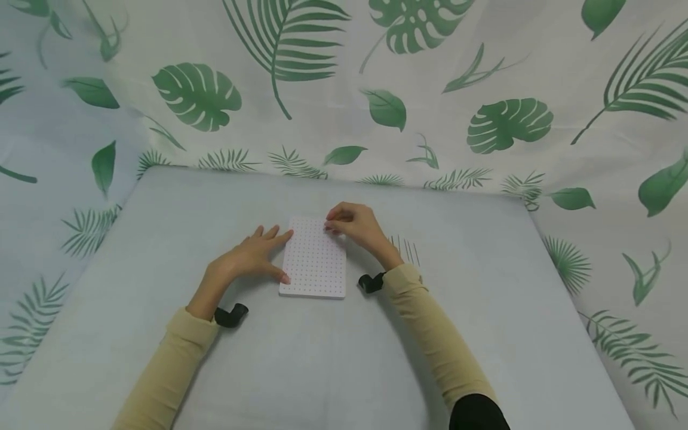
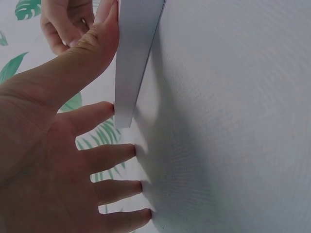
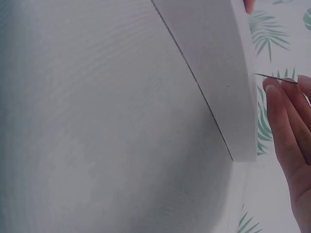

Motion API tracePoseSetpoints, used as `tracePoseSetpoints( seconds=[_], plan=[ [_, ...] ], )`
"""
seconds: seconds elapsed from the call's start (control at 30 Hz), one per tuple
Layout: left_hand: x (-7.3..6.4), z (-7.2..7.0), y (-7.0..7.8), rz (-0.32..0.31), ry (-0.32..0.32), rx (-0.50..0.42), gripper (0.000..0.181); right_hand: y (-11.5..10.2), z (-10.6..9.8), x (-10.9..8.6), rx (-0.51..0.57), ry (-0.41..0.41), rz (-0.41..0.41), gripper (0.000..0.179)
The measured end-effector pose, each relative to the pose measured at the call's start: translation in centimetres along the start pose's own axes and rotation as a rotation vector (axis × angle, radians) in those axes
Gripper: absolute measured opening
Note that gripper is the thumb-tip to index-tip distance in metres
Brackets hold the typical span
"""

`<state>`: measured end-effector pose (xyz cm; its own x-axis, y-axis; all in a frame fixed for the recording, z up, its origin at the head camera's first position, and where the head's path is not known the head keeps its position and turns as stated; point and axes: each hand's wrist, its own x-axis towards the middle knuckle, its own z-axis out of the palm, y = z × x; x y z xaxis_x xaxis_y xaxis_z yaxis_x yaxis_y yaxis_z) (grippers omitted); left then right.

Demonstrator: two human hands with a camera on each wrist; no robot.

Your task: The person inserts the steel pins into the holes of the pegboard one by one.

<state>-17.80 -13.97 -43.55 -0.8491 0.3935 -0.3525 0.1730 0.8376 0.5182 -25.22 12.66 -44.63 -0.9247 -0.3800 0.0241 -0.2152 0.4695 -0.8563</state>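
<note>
**Right hand (image 1: 362,230) pinching a thin dark pin (image 3: 265,76) at the white pegboard (image 1: 314,257)**

From my end, I see the pegboard lying flat on the pale table (image 1: 322,358), rows of small holes covering its upper face. On the left side I read the grip as loose: the left hand (image 1: 249,254) has its fingers straight and spread, with the index fingertip at the board's left edge and the thumb near its lower left corner.

On the right the grip is closed on the pin, thumb and finger pinching it over the board's upper right corner. My right wrist view shows the pin's dark tip coming right up to the board's face; I cannot tell whether it sits in a hole.

I count several loose pins (image 1: 408,251) lying roughly side by side on the table, just beyond the right wrist and well apart from the board. Each wrist carries a small black device, left (image 1: 232,315) and right (image 1: 371,283), below yellow sleeves (image 1: 438,334). A leaf-printed cloth (image 1: 322,125) hangs behind the table.
</note>
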Motion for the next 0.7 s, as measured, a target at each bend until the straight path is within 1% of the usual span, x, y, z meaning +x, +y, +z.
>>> tracePoseSetpoints(
  seconds=[0.37,0.7],
  plan=[
    [0.01,-0.09,0.01,-0.008,0.006,0.006,0.106,0.15,0.24,0.19,-0.035,0.000,-0.016,0.011],
    [0.12,0.01,0.03,-0.001,-0.001,0.013,0.107,0.14,0.70,-0.04,-0.153,-0.010,-0.031,0.007]
  ],
)
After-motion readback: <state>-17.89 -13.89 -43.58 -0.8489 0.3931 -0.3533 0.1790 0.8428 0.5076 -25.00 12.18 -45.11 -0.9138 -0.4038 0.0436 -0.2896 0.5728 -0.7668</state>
